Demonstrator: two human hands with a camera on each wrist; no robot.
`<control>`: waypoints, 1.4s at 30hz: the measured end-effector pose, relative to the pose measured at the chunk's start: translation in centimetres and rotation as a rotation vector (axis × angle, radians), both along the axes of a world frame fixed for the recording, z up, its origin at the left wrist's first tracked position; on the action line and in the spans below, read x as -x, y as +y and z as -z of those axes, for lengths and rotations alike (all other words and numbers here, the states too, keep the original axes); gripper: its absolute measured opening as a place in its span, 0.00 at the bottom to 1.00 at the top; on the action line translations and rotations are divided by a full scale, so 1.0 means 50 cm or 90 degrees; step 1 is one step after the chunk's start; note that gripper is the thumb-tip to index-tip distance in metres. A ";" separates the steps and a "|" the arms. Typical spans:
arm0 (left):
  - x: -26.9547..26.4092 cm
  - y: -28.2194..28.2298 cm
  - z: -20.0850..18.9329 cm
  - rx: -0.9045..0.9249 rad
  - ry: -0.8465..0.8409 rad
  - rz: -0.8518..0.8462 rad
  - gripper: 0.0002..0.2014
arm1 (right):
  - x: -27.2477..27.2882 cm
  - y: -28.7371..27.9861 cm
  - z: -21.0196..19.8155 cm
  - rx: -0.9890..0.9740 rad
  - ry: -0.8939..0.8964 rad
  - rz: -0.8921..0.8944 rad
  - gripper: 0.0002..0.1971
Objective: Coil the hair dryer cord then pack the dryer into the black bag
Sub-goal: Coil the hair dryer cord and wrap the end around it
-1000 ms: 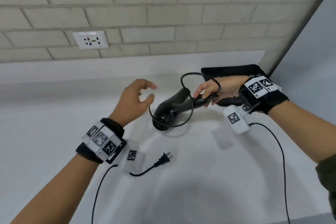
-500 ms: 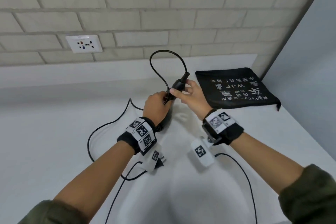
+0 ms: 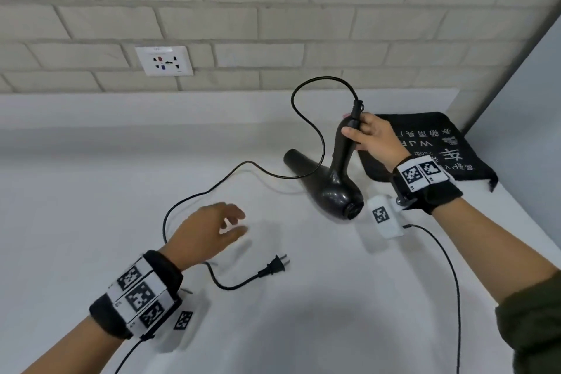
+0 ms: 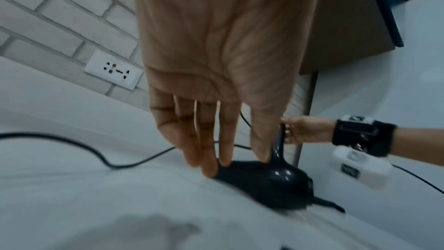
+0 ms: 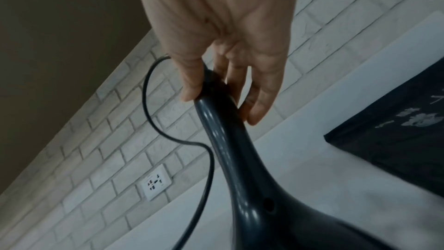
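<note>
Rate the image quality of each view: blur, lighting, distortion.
Head view: bright and sharp, brick lines bowed by the wide lens. Left wrist view: dim, the hair dryer smeared by motion blur. Right wrist view: dark and soft, glare streaks along the dryer handle.

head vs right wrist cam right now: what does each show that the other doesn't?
Head only: the left hand open above the counter, holding nothing; the plug lying on the counter; the dryer's nozzle and whole body resting there.

Right wrist only: the palm side of the grip, fingers curled round the top of the handle.

Both: the right hand gripping the hair dryer by its handle, the uncoiled cord looping off it, the black bag, the wall socket.
</note>
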State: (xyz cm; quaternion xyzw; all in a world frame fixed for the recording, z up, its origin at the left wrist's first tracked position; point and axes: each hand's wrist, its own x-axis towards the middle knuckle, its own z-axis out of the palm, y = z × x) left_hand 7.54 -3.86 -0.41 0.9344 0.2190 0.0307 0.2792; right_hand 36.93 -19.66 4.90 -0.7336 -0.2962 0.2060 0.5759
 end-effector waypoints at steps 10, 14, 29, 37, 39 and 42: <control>-0.011 -0.026 0.091 -0.115 0.223 0.099 0.12 | -0.002 -0.030 -0.042 0.084 0.006 -0.139 0.18; -0.043 0.026 0.064 -0.091 0.087 -0.025 0.09 | -0.001 -0.043 -0.047 0.088 0.014 -0.166 0.18; -0.303 0.009 -0.110 0.274 -0.278 -0.015 0.07 | 0.036 0.013 -0.100 -0.067 -0.069 -0.055 0.10; -0.283 0.070 -0.208 0.065 -0.459 -0.118 0.06 | 0.064 0.022 -0.117 -0.036 -0.094 -0.090 0.17; -0.286 0.049 -0.249 0.068 -0.490 -0.073 0.07 | 0.068 0.034 -0.120 -0.036 -0.125 -0.076 0.21; -0.272 0.009 -0.271 0.024 -0.450 0.016 0.09 | 0.066 0.040 -0.112 -0.102 -0.113 -0.015 0.24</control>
